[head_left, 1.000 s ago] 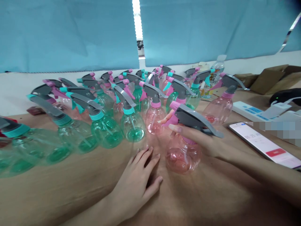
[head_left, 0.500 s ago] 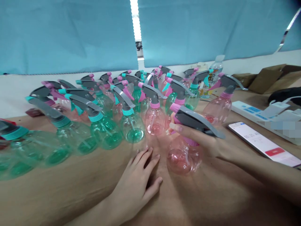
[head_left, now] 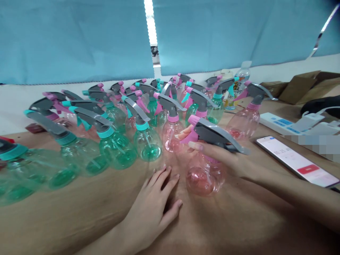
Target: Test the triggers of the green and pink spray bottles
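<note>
My right hand [head_left: 225,159] is wrapped round the neck of a pink see-through spray bottle [head_left: 203,175] with a grey trigger head [head_left: 215,134] and pink nozzle; the bottle stands on the wooden table [head_left: 66,216]. My left hand [head_left: 154,209] lies flat on the table just left of that bottle, fingers spread, holding nothing. Behind them stand several more spray bottles in rows, green ones [head_left: 117,148] to the left and pink ones [head_left: 171,132] toward the right.
A phone [head_left: 296,161] with a lit screen lies on the table at the right. Behind it are a white power strip [head_left: 278,124], a black object and brown cardboard boxes [head_left: 300,86]. Blue curtains [head_left: 79,39] hang behind the table.
The view has shifted slightly. My right hand has nudged the pink bottle a little to the left and its fingers have loosened at the nozzle. My left hand has stayed flat.
</note>
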Demonstrator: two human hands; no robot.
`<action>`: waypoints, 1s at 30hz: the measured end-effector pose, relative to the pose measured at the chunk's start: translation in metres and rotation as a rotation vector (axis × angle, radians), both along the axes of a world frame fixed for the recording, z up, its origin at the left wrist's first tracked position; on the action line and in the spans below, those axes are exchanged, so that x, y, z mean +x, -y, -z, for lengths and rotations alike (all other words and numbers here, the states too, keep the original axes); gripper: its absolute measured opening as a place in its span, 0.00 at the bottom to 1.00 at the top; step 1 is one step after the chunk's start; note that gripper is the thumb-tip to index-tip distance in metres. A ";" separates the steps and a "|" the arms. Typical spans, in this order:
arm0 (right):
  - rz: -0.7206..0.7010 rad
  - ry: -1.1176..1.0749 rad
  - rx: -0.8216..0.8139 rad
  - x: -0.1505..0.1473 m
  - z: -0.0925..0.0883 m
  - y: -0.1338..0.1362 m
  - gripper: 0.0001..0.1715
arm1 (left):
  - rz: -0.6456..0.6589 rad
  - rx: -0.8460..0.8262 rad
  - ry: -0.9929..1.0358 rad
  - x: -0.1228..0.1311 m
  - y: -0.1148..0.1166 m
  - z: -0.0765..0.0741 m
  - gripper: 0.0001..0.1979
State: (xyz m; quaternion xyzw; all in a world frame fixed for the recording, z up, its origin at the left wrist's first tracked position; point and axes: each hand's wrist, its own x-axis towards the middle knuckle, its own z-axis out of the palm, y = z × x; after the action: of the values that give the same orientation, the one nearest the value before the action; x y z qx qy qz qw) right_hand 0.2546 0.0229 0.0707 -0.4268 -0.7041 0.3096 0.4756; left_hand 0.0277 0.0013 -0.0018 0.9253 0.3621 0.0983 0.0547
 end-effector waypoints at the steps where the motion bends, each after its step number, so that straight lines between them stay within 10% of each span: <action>1: 0.008 0.003 0.004 0.000 0.001 0.000 0.13 | 0.001 0.000 0.001 0.000 0.000 0.000 0.23; 30: -0.013 0.022 -0.023 0.003 0.010 -0.003 0.08 | -0.008 -0.016 -0.024 0.001 0.001 -0.002 0.23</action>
State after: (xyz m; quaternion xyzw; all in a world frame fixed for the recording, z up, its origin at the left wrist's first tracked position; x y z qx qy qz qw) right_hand 0.2578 0.0263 0.0605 -0.4309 -0.7085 0.3161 0.4609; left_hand 0.0287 0.0002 -0.0002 0.9245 0.3673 0.0844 0.0575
